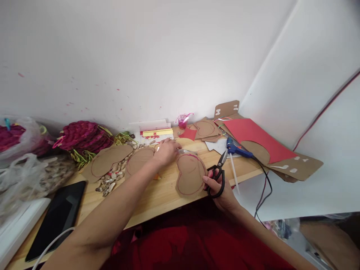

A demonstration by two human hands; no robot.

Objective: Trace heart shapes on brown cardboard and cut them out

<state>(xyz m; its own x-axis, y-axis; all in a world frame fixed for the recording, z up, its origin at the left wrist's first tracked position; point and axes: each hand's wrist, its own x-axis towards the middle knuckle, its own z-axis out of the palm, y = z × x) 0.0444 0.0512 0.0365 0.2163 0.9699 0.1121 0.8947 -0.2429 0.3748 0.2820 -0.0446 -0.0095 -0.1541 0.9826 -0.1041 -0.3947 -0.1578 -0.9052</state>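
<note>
My right hand [225, 193] holds black-handled scissors [216, 178] with the blades pointing up and away, its fingers at the edge of a rounded cardboard piece [191, 176] with a drawn outline. My left hand [168, 150] reaches to the middle of the wooden table [165, 191]; its fingers are bent, and whatever lies under them is too small to make out. Left of that hand lies a second outlined cardboard piece [138, 162], and farther left a third [111, 162], with dried shell-like pieces [108, 183] between and below them.
A blue glue gun [239, 150] with a black cable lies right of the scissors, near red paper [258, 138] on cardboard. A pink cup [182, 120] and yellow strips [157, 132] stand at the back. Left are magenta braided coils [84, 137], plastic bags [25, 180] and a black tablet [59, 217].
</note>
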